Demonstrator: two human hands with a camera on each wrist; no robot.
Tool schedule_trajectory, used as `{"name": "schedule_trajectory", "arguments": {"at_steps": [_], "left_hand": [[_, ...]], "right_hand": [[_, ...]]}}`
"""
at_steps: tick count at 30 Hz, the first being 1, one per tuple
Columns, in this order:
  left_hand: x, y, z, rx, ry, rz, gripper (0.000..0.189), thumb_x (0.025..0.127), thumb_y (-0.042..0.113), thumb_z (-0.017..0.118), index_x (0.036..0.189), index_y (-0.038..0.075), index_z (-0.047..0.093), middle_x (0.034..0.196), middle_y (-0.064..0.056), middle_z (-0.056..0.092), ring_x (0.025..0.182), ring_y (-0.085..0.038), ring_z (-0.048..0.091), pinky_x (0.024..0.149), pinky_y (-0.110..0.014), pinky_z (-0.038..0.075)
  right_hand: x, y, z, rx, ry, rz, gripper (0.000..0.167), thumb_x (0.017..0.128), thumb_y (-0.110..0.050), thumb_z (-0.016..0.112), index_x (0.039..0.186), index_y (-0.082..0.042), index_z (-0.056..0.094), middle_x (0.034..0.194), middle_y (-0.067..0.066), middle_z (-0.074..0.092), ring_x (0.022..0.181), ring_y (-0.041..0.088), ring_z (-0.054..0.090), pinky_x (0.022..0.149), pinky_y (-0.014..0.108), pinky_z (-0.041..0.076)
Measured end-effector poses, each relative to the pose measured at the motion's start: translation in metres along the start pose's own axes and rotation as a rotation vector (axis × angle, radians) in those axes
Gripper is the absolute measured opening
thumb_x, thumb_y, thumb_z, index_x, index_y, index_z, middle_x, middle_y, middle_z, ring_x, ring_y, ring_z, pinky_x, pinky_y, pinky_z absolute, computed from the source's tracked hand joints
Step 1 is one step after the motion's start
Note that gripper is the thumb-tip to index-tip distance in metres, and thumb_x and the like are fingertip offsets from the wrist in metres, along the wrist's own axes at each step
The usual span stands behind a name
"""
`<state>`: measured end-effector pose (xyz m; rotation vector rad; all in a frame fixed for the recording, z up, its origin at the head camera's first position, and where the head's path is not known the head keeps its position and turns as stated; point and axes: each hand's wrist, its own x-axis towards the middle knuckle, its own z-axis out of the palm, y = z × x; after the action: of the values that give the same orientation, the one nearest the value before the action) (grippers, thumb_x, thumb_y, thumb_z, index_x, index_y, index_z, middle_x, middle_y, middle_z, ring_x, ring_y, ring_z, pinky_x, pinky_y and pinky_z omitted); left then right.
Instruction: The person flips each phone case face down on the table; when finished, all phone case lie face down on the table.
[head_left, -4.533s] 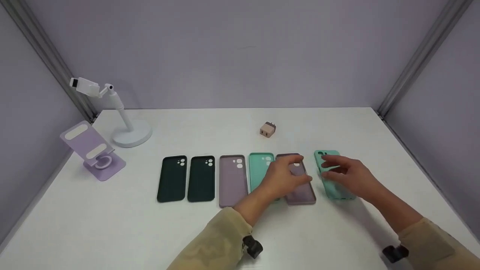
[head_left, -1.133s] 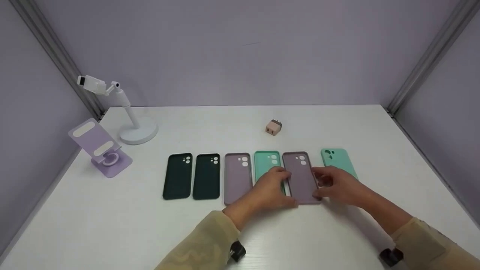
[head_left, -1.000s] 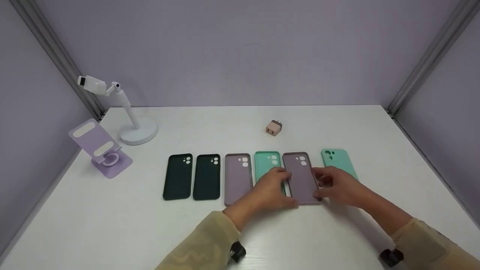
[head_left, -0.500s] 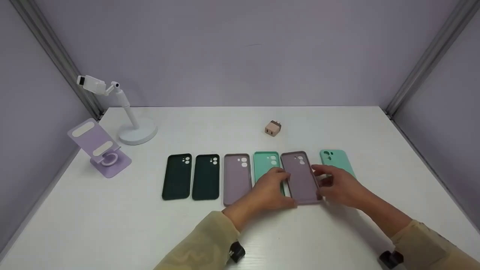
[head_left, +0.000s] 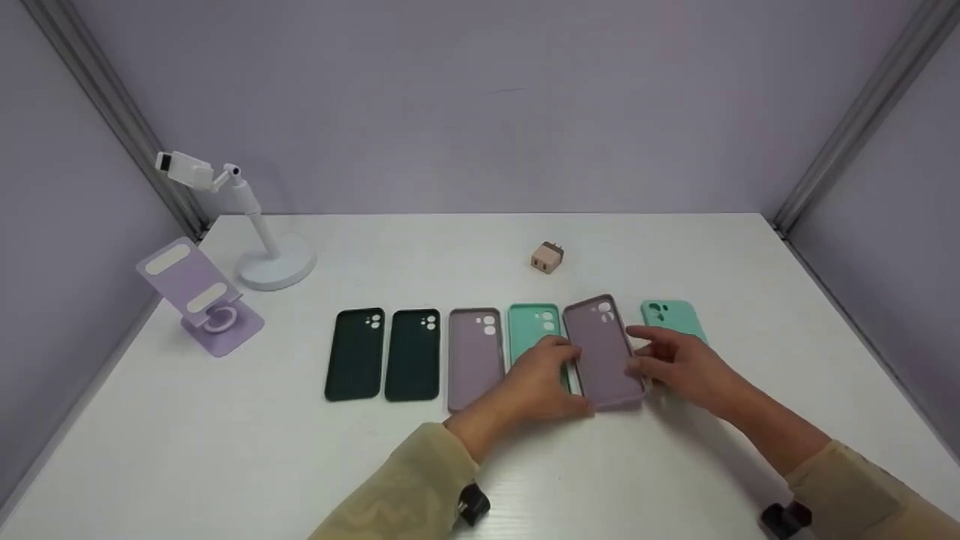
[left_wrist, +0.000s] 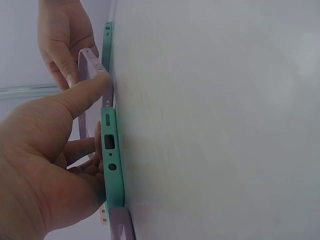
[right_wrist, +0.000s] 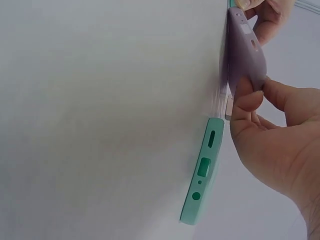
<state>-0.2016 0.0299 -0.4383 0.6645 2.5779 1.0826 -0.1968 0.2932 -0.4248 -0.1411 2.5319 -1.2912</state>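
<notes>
A purple phone case (head_left: 600, 352) with its hollow side up is tilted, its right edge raised off the table. My right hand (head_left: 686, 364) pinches that raised edge between thumb and fingers, seen closely in the right wrist view. My left hand (head_left: 540, 382) holds the same case at its lower left, thumb at the bottom corner and fingers by the left edge. Under the left hand lies a teal phone case (head_left: 532, 326), partly hidden. Another teal phone case (head_left: 675, 315), back up, lies beyond the right hand, which covers its lower part.
Left of the hands, a second purple phone case (head_left: 475, 352) and two dark green phone cases (head_left: 412, 352) continue the row. A charger plug (head_left: 547, 257) sits behind. At the left stand a white stand (head_left: 274, 262) and a lilac phone holder (head_left: 199, 296). Walls enclose the table (head_left: 225, 465).
My right hand has come from the right-hand teal case to the purple case and lifted its right edge, tilting it leftward. My left hand has lowered to the purple case's lower-left side.
</notes>
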Motion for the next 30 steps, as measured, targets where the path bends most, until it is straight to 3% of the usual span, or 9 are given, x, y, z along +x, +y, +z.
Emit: {"name": "schedule_trajectory", "arguments": {"at_steps": [11, 17, 22, 27, 30], "left_hand": [[0.001, 0.002, -0.002, -0.03, -0.028, -0.015, 0.08, 0.082, 0.026, 0.093, 0.15, 0.003, 0.058, 0.155, -0.011, 0.049, 0.142, -0.026, 0.049, 0.118, -0.034, 0.038], [-0.001, 0.002, -0.014, -0.068, -0.032, -0.047, 0.078, 0.083, 0.027, 0.092, 0.15, 0.004, 0.058, 0.153, -0.009, 0.055, 0.144, -0.025, 0.049, 0.119, -0.035, 0.038], [-0.006, 0.011, -0.024, -0.131, -0.003, -0.094, 0.076, 0.085, 0.028, 0.091, 0.151, 0.009, 0.058, 0.154, -0.006, 0.055, 0.145, -0.024, 0.047, 0.118, -0.039, 0.039], [-0.007, 0.021, -0.018, -0.265, 0.003, -0.12, 0.075, 0.086, 0.024, 0.09, 0.153, 0.012, 0.057, 0.149, -0.004, 0.059, 0.122, -0.018, 0.065, 0.097, -0.034, 0.054], [-0.006, 0.026, -0.008, -0.36, 0.021, -0.144, 0.078, 0.085, 0.023, 0.092, 0.154, 0.013, 0.056, 0.149, -0.004, 0.059, 0.122, -0.02, 0.066, 0.092, -0.033, 0.056]], "right_hand": [[-0.002, 0.002, -0.002, 0.081, -0.009, 0.039, 0.07, 0.101, -0.035, 0.076, 0.158, -0.003, 0.049, 0.109, 0.011, 0.069, 0.097, 0.023, 0.062, 0.079, 0.028, 0.055], [-0.002, 0.002, -0.003, 0.087, -0.013, 0.037, 0.069, 0.102, -0.033, 0.074, 0.158, -0.003, 0.048, 0.114, 0.011, 0.071, 0.101, 0.023, 0.063, 0.082, 0.027, 0.056], [-0.002, 0.0, -0.004, 0.075, -0.008, 0.064, 0.071, 0.101, -0.037, 0.075, 0.158, -0.004, 0.048, 0.119, 0.01, 0.071, 0.103, 0.023, 0.063, 0.084, 0.026, 0.056], [-0.003, 0.0, -0.007, 0.055, 0.0, 0.066, 0.075, 0.099, -0.041, 0.077, 0.158, -0.006, 0.048, 0.118, 0.01, 0.072, 0.101, 0.024, 0.063, 0.084, 0.028, 0.056], [-0.004, 0.0, -0.009, 0.036, 0.006, 0.054, 0.077, 0.098, -0.043, 0.077, 0.159, -0.006, 0.048, 0.119, 0.01, 0.073, 0.102, 0.023, 0.064, 0.084, 0.028, 0.056]]}}
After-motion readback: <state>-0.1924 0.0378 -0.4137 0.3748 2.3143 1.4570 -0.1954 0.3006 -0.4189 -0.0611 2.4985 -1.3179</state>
